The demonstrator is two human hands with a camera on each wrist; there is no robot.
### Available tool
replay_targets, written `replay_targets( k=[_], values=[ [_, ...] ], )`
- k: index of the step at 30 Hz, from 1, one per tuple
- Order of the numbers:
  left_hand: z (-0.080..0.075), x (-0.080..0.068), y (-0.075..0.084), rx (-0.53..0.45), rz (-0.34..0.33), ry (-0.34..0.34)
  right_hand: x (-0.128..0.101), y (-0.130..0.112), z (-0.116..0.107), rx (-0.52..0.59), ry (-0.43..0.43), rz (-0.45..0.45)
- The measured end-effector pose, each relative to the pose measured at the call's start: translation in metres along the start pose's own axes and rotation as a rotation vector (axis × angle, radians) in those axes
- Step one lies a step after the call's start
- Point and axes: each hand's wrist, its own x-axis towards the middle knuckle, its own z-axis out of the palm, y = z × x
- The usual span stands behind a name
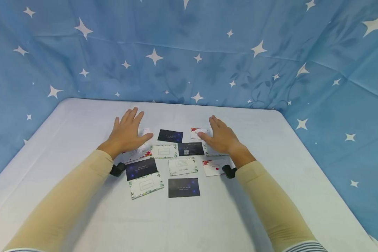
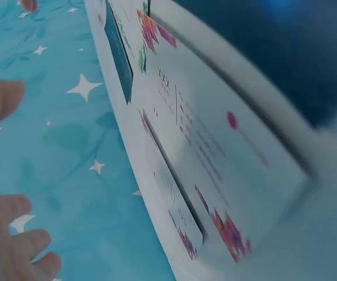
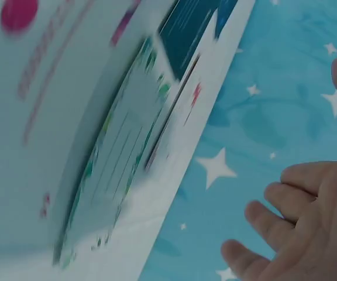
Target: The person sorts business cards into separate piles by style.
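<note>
Nearest the head camera: two cream sleeves (image 1: 66,206), then a dark card (image 1: 184,187) at the near edge of the spread. Beyond it, a loose scatter of cards across the white desk (image 1: 82,119), most with long sides running left to right, a few skewed. Left hand (image 1: 126,134) flat over the left flank of the scatter, fingers straight and spread, over a floral white card (image 1: 138,153). Right hand (image 1: 222,138) likewise flat over the right flank, beside another floral card (image 1: 216,167). Hands well apart, gripping nothing; cards between and beneath them, equally near to both. Contact with cards: cannot tell. Behind, a starred blue cloth (image 1: 189,52).
</note>
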Motion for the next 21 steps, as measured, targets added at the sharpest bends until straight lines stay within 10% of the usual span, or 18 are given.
replay_targets(
  k=[10,21],
  values=[
    [-0.019,-0.014,-0.027,-0.146,0.072,0.098,0.006,-0.027,0.006,0.369,0.115,-0.148],
    [-0.018,-0.013,-0.057,-0.178,-0.072,-0.047,0.057,-0.088,0.021,0.186,-0.075,-0.270]
  ],
)
